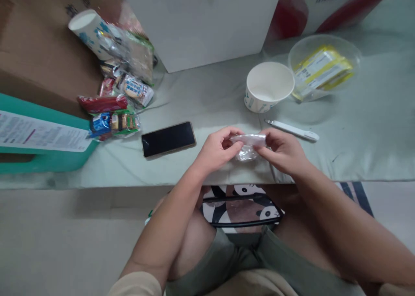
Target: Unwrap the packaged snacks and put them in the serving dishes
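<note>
A crinkled, clear plastic wrapper (248, 152) with a folded or rolled upper edge is stretched between my two hands, close to the table's front edge. My left hand (222, 148) pinches its left end between thumb and fingers. On the other side, my right hand (282, 151) grips the right end the same way. What the wrapper contains, if anything, I cannot make out. A white paper cup (270, 86) with a blue-green print stands upright beyond my hands. Just past my right hand lies a slim white utility knife or pen-like tool (292, 130).
Left of my hands lies a dark phone (168, 139). Packaged snacks (119, 101) and a tipped paper cup (89, 32) are piled beside a cardboard box (42, 58). A clear bowl (352, 56) holds yellow packets. A white box (207, 23) stands behind; a panda-print bag (241, 209) sits below.
</note>
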A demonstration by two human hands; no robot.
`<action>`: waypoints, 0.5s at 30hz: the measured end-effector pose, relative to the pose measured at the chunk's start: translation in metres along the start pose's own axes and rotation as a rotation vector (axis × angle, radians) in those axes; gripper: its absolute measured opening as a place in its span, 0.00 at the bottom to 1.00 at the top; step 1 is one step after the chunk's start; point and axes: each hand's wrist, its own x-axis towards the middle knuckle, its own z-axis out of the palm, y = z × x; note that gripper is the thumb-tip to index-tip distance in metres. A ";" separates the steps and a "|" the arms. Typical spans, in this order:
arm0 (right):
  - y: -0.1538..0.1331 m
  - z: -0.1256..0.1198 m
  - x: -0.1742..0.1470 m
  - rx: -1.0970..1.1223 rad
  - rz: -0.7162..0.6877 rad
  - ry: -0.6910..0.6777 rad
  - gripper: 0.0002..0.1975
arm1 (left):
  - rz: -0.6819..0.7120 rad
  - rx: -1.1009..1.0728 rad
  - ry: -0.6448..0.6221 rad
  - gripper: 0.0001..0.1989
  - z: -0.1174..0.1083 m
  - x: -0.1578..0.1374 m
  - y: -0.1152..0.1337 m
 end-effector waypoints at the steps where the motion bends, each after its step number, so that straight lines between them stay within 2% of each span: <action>1: -0.003 -0.003 -0.001 -0.025 -0.023 0.104 0.08 | -0.008 -0.050 0.043 0.12 -0.001 0.001 -0.001; 4: -0.018 -0.017 0.006 -0.161 -0.119 0.438 0.06 | -0.032 -0.129 0.106 0.10 -0.007 0.004 -0.003; 6: -0.036 -0.029 0.025 -0.351 -0.191 0.551 0.04 | -0.027 -0.148 0.113 0.06 -0.013 0.005 -0.002; 7: -0.047 -0.035 0.038 -0.488 -0.213 0.542 0.04 | -0.017 -0.153 0.112 0.06 -0.015 0.005 -0.001; 9: -0.065 -0.046 0.071 -0.804 -0.215 0.404 0.07 | 0.014 -0.155 0.114 0.06 -0.020 0.004 0.002; 11: -0.072 -0.053 0.106 -1.052 -0.101 0.120 0.07 | 0.044 -0.152 0.131 0.06 -0.024 0.003 0.004; 12: -0.070 -0.054 0.123 -1.128 -0.041 -0.030 0.06 | 0.053 -0.145 0.140 0.06 -0.026 0.002 0.005; 13: -0.066 -0.055 0.138 -1.151 -0.008 -0.108 0.06 | 0.058 -0.135 0.152 0.06 -0.028 0.001 0.006; 15: -0.053 -0.053 0.161 -1.107 0.011 -0.169 0.11 | 0.059 -0.106 0.174 0.06 -0.033 -0.001 0.006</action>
